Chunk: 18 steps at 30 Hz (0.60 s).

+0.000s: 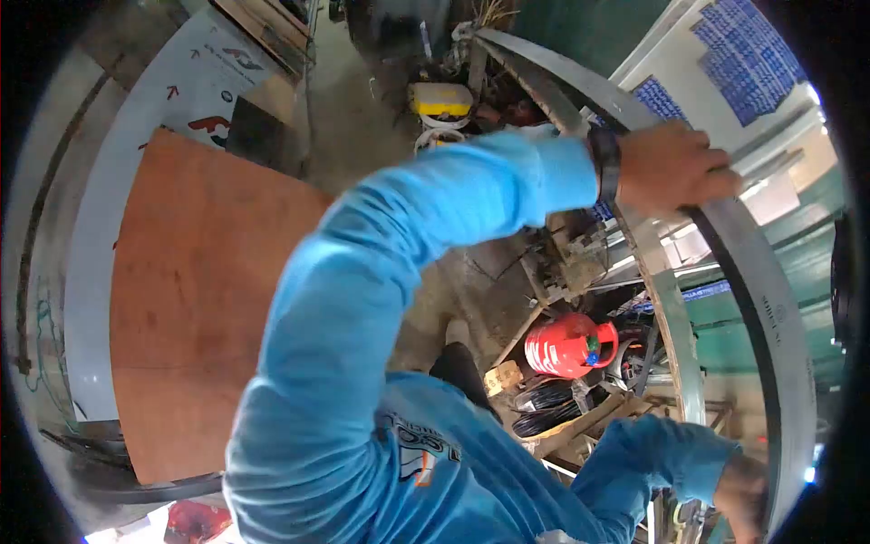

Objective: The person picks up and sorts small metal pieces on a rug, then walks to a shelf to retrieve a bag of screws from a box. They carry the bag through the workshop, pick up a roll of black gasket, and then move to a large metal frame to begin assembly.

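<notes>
A long grey metal bar [779,354], with small lettering on its face and a dark side, runs from the top middle down the right side and looks curved in this wide view. My left hand [675,170], wearing a dark wristband, is closed over the bar's upper part, fingers curled across it. Low at the right, my right hand [743,494] grips the same bar near the picture's edge; its fingers are partly hidden. Beneath the bar, a workbench-like frame [666,299] carries metal pieces.
A red gas cylinder [571,346] stands under the frame, near coiled black cable [544,408]. Leaning at left are a brown wooden board [195,299] and a white printed sheet [100,272]. A yellow-and-white container [441,100] sits farther along the floor [349,109].
</notes>
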Each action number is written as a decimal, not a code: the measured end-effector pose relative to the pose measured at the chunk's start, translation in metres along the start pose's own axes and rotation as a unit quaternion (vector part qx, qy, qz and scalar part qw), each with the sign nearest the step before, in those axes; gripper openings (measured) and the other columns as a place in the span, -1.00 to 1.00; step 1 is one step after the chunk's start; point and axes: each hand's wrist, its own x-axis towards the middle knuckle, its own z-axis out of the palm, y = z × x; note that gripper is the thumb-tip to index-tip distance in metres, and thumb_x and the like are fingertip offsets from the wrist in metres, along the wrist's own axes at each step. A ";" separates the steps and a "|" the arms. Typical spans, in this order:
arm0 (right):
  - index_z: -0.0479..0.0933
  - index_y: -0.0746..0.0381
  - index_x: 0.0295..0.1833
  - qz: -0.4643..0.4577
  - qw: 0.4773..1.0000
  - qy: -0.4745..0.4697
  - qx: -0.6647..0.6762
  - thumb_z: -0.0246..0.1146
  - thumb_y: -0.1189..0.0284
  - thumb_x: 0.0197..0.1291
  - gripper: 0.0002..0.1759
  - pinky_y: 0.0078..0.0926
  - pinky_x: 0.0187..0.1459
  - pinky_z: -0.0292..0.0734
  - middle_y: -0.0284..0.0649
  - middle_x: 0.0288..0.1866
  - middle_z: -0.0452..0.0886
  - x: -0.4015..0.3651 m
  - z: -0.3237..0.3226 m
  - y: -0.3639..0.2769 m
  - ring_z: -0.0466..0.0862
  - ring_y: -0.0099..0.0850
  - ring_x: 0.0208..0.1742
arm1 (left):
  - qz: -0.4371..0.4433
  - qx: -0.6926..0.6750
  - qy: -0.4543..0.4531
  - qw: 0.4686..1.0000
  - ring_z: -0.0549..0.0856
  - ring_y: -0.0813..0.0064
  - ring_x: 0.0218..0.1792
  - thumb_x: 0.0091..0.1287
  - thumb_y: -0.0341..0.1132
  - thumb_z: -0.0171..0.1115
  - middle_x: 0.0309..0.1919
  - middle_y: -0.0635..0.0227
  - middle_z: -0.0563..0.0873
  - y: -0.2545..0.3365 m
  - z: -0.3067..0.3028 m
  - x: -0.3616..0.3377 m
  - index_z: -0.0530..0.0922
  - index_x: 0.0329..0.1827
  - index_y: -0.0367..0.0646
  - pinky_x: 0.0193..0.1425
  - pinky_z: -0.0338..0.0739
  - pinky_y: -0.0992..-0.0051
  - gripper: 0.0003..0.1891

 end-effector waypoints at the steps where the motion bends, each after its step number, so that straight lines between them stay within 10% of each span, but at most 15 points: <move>1: -0.05 -0.09 0.66 0.007 1.000 -0.004 0.005 0.29 0.15 0.40 -0.12 0.05 0.44 0.37 -0.20 0.55 0.30 -0.010 0.009 0.022 0.56 -0.33 0.33 | 0.006 -0.012 -0.015 1.000 0.66 0.07 0.07 0.03 -0.07 0.54 0.06 0.20 0.60 -0.021 -0.003 -0.002 0.44 0.31 0.00 0.05 0.64 0.11 -0.25; 7: 0.06 -0.03 0.57 0.044 0.998 -0.010 0.031 0.26 0.15 0.41 -0.25 0.04 0.43 0.39 -0.17 0.50 0.36 -0.076 0.086 0.154 0.57 -0.29 0.31 | -0.010 -0.020 -0.102 0.995 0.70 0.08 0.10 0.23 -0.06 0.46 0.05 0.29 0.66 -0.162 -0.010 -0.033 0.39 0.34 0.10 0.07 0.66 0.08 -0.36; 18: 0.26 0.08 0.39 0.082 0.992 0.013 0.096 0.18 0.13 0.42 -0.46 0.03 0.39 0.41 -0.12 0.40 0.47 -0.296 0.337 0.322 0.60 -0.20 0.28 | -0.135 0.054 -0.093 0.985 0.65 0.02 0.19 -0.02 0.03 0.59 0.22 0.15 0.61 -0.449 -0.038 -0.208 0.40 0.43 0.01 0.21 0.61 0.08 -0.10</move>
